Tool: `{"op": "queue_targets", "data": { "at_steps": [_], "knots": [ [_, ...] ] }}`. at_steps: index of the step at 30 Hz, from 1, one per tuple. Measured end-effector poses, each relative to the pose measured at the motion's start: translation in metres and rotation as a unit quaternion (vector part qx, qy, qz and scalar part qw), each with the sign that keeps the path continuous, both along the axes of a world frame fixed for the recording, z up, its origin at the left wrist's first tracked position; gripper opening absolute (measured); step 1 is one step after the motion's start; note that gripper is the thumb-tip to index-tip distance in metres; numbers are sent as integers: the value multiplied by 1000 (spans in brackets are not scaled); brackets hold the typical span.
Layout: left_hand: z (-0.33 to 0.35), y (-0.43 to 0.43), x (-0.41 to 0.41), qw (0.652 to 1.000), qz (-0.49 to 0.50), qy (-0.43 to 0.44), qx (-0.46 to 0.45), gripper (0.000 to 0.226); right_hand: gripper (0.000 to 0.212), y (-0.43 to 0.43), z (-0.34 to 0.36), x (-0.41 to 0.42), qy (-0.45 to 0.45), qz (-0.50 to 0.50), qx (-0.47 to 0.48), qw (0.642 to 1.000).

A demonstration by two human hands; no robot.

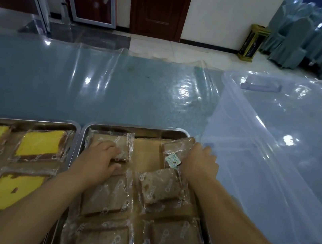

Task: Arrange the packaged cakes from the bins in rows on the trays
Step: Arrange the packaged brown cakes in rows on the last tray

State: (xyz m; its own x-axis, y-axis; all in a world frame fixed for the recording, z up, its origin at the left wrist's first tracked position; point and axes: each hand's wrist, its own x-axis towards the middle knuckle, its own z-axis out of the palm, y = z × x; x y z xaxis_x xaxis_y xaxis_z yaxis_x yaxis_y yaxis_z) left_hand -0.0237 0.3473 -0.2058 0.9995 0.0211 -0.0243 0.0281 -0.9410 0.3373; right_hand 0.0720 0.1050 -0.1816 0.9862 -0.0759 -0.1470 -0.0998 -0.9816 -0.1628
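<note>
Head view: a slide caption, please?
Left hand and right hand set brown packaged cakes in a tray beside yellow cakes.

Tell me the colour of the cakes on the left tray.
The cakes are yellow with brown edges; head view.

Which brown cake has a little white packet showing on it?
The brown cake in the far right corner of the right tray, under the right hand. Only its white sachet shows.
</note>
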Motion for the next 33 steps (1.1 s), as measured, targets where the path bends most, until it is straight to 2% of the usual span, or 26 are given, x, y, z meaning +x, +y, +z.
{"op": "queue_targets", "data": {
  "at_steps": [5, 7, 9, 12, 14, 15, 17, 18, 20, 22, 25, 29, 33],
  "knots": [
    [-10, 10, 12, 998, -1, 41, 43, 44, 40, 0, -9, 19, 5, -47, 18, 999],
    [-15, 13, 11, 997, -1, 49, 56, 45, 33, 1, -9, 21, -34, -31, 17, 999],
    [-19, 14, 9, 998, 3, 41, 54, 45, 29, 4, -8, 21, -129, 6, 33, 991],
    [-22, 15, 8, 999, 10, 25, 42, 43, 33, 20, 5, 16, -275, 115, 77, 951],
    [-23, 15, 7, 999, 15, 15, 30, 41, 40, 34, 15, 12, -307, 225, 93, 920],
    [-24, 16, 7, 1000, 18, 9, 21, 40, 44, 42, 17, 10, -285, 292, 83, 909],
    [-25, 18, 4, 1000, 23, -6, 2, 38, 45, 53, 15, 4, -172, 378, 80, 906],
    [-26, 19, 3, 1000, 25, -14, -5, 37, 43, 55, 11, 0, -109, 384, 94, 912],
    [-26, 21, 1, 999, 27, -34, -15, 33, 38, 54, 1, -4, -79, 353, 125, 924],
    [-26, 21, 1, 998, 27, -53, -15, 32, 36, 49, -6, -6, -64, 310, 104, 943],
    [-26, 18, 2, 999, 27, -41, -8, 39, 34, 37, -19, -8, 15, 297, 52, 953],
    [-31, 13, 4, 1000, 17, 15, 21, 43, 28, 34, -36, -17, 3, 280, 50, 959],
    [-32, 13, 7, 999, 25, 20, 14, 42, 28, 38, -42, -13, -19, 220, 48, 974]
  ]
}}
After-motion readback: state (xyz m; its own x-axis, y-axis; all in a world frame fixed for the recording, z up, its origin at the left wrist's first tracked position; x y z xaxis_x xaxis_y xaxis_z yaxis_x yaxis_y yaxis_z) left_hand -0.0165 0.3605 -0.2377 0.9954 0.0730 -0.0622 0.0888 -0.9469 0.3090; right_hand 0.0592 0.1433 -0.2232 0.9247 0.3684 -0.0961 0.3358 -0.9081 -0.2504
